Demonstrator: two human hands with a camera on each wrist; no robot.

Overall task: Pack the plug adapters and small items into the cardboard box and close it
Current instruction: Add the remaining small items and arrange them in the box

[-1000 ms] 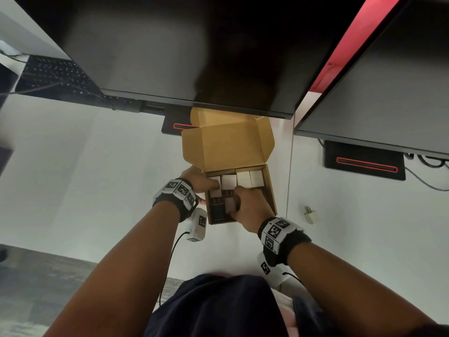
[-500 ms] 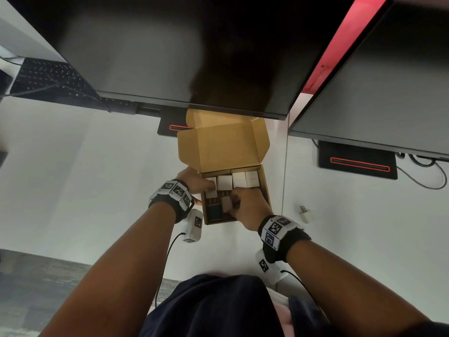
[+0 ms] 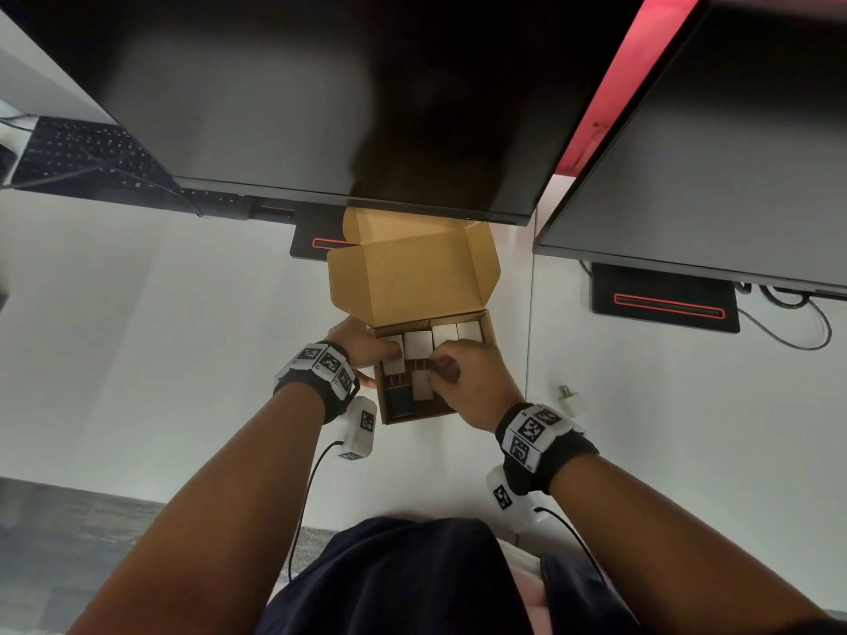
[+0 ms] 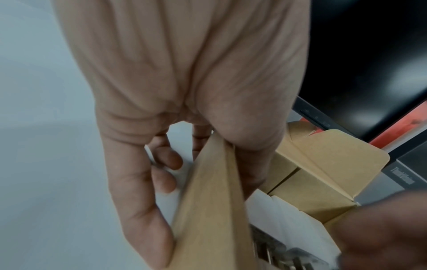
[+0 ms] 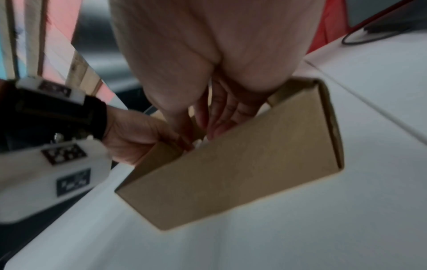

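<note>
The cardboard box (image 3: pixel 488 333) stands open on the white desk, its lid (image 3: pixel 412 277) raised at the back. A row of white plug adapters (image 3: pixel 444 334) fills its far side, and a dark item (image 3: pixel 401 398) lies near the front left. My left hand (image 3: pixel 362 346) grips the box's left wall (image 4: pixel 208 201), fingers outside and thumb inside. My right hand (image 3: pixel 467 378) reaches into the box, fingertips pinching a white adapter (image 3: pixel 421 386) in the second row. In the right wrist view its fingers (image 5: pixel 219 117) dip behind the box's front wall (image 5: pixel 231 173). One more adapter (image 3: pixel 568 401) lies on the desk to the right.
Two dark monitors (image 3: pixel 321 93) hang over the back of the desk, just above the box lid. Their bases (image 3: pixel 664 300) sit behind, with a cable (image 3: pixel 797 332) at the right. A keyboard (image 3: pixel 87 153) lies far left. The desk edge runs close to my body.
Almost nothing differs. Both hands stay at the box, and the right hand's fingers have shifted slightly toward the back over the second-row adapter.
</note>
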